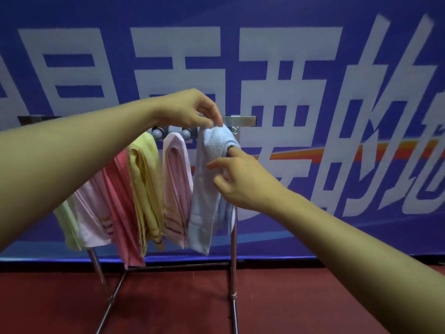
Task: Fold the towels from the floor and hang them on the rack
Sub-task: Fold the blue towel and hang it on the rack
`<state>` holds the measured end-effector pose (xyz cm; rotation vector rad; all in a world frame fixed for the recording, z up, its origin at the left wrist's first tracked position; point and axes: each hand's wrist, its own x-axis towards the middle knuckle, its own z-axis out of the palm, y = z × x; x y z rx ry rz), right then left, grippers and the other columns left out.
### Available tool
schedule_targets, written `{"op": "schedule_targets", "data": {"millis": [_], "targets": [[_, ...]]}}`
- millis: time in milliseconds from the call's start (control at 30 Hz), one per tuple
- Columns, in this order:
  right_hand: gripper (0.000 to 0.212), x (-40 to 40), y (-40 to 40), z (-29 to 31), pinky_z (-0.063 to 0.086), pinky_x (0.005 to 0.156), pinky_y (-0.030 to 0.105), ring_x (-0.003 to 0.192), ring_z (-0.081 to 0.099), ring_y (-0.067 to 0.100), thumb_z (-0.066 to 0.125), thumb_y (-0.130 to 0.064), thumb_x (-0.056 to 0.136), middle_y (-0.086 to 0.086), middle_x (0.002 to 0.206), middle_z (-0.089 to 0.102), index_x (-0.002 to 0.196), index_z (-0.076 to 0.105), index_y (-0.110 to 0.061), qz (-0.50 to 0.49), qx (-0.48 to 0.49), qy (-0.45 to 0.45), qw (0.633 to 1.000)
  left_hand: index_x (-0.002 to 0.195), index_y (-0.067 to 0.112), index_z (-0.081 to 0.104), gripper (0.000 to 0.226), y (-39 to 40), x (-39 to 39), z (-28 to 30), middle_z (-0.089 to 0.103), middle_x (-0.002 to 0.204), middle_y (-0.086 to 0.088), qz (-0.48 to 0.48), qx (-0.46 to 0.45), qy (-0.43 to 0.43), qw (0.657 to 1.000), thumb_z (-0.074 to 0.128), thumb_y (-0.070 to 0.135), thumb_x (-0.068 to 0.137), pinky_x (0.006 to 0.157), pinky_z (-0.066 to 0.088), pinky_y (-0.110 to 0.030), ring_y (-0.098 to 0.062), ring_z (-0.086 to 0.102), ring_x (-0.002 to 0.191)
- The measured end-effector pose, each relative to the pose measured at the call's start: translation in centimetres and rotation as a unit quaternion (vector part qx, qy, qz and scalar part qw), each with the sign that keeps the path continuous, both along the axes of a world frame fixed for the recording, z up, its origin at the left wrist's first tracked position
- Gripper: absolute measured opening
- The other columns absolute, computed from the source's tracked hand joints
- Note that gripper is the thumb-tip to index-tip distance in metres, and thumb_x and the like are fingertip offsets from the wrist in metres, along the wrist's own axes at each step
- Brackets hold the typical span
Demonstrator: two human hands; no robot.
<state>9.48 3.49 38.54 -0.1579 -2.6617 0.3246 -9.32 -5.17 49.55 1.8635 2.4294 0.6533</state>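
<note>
A folded light blue towel (206, 189) hangs over the rightmost end of the metal rack (233, 249). My left hand (190, 112) pinches the towel's top fold at the bar. My right hand (240, 179) is on the towel's right side, its index finger poked under the fold and the other fingers curled against the cloth. To the left hang a pink striped towel (177, 186), a yellow towel (144, 186), a coral towel (122, 208), a pale pink towel (92, 213) and a pale green towel (67, 225).
The rack stands on a dark red floor (301, 300) in front of a blue banner (313, 68) with large white characters. Its chrome legs and lower crossbar (178, 265) spread below the towels. Round grey knobs (159, 133) sit along the top bar.
</note>
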Motion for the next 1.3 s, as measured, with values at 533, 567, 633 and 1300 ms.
{"op": "schedule_targets", "data": {"millis": [533,567,633,1300], "targets": [[0.038,-5.2,0.6,-1.2,0.056,0.088,0.05,0.108,0.061,0.032,0.051,-0.024,0.095,0.011,0.124,0.06,0.129,0.054,-0.01,0.047,0.023,-0.019,0.998,0.113,0.026,0.076,0.032,1.7,-5.5,-2.0,0.07,0.107,0.013,0.005,-0.053,0.089,0.995,0.065,0.001,0.096,0.073,0.044,-0.007,0.006,0.063,0.098],[0.037,-5.3,0.6,-1.5,0.056,0.088,0.05,0.107,0.061,0.032,0.051,-0.026,0.094,0.01,0.123,0.06,0.128,0.054,-0.011,0.047,0.028,-0.022,0.998,0.115,0.026,0.076,0.034,1.9,-5.5,-2.3,0.069,0.108,0.013,0.001,-0.052,0.098,0.994,0.065,0.0,0.095,0.074,0.044,-0.008,0.007,0.062,0.097],[0.033,-5.5,0.4,-1.6,0.056,0.085,0.049,0.103,0.062,0.031,0.051,-0.026,0.093,0.008,0.118,0.061,0.123,0.055,-0.014,0.053,0.028,-0.019,0.998,0.117,0.025,0.077,0.037,2.2,-5.3,-2.4,0.067,0.11,0.014,-0.011,-0.052,0.119,0.991,0.064,-0.002,0.095,0.077,0.046,-0.012,0.006,0.061,0.094],[0.045,-2.0,1.3,0.0,0.061,0.076,0.04,0.066,0.065,0.01,0.05,-0.029,0.098,0.0,0.1,0.075,0.143,0.054,-0.03,0.001,0.047,-0.028,0.998,0.108,0.028,0.077,0.016,1.5,-2.7,-4.6,0.075,0.108,0.011,0.006,-0.095,0.249,0.964,0.065,0.024,0.099,0.091,0.055,-0.037,-0.013,0.067,0.099]]}}
